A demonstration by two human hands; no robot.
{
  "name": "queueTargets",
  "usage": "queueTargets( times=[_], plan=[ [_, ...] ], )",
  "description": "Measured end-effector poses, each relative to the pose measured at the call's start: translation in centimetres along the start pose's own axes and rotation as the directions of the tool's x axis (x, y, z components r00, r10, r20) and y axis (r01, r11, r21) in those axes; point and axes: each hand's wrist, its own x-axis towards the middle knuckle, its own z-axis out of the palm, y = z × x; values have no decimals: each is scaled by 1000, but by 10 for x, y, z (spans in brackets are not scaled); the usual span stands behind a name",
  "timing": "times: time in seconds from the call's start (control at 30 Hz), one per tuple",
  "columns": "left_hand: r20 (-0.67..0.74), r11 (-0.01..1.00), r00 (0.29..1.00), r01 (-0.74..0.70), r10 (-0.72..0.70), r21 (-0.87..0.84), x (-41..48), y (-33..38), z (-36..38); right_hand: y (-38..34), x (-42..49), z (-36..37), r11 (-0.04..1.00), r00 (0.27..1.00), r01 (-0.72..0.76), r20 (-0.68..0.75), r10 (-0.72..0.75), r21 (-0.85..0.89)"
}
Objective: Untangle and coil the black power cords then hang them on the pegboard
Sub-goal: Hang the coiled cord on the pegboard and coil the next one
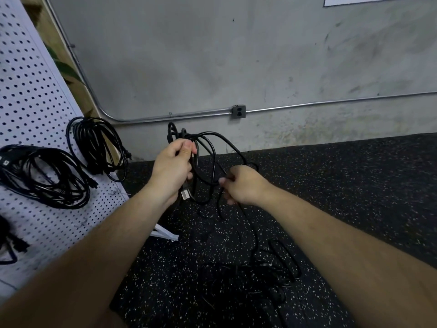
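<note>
The left hand [173,170] grips a bundle of loops of a black power cord [208,147] – fingers curled round it. The right hand [243,185] pinches the same cord, which trails to a tangle [267,275] on the near floor. Two coiled cords [97,145] hang on the pegboard [30,91], left.

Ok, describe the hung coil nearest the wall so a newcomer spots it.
Find the white pegboard on the left. Near its right edge, by the grey wall, hangs a black coil. It is narrower and higher than the wider coil left of it.
</note>
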Motion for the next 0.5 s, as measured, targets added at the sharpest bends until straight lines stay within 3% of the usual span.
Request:
queueTargets(
  times=[0.13,0.27,0.37,0.5],
  plan=[
    [11,926,1000,-16,12,378,9,-16,-10,-12,1,-16,936,997,-4,-73,32,351],
    [-15,865,1000,11,-4,502,17,-33,-9,-11,3,-38,807,989,52,-144,41,588],
    [-46,841,999,42,-20,540,26,-46,-10,-6,-4,-58,634,988,152,-118,-96,759],
    [-73,812,995,93,-62,576,32,-57,-13,-1,-20,-85,360,942,309,-231,-243,880]
  ],
)
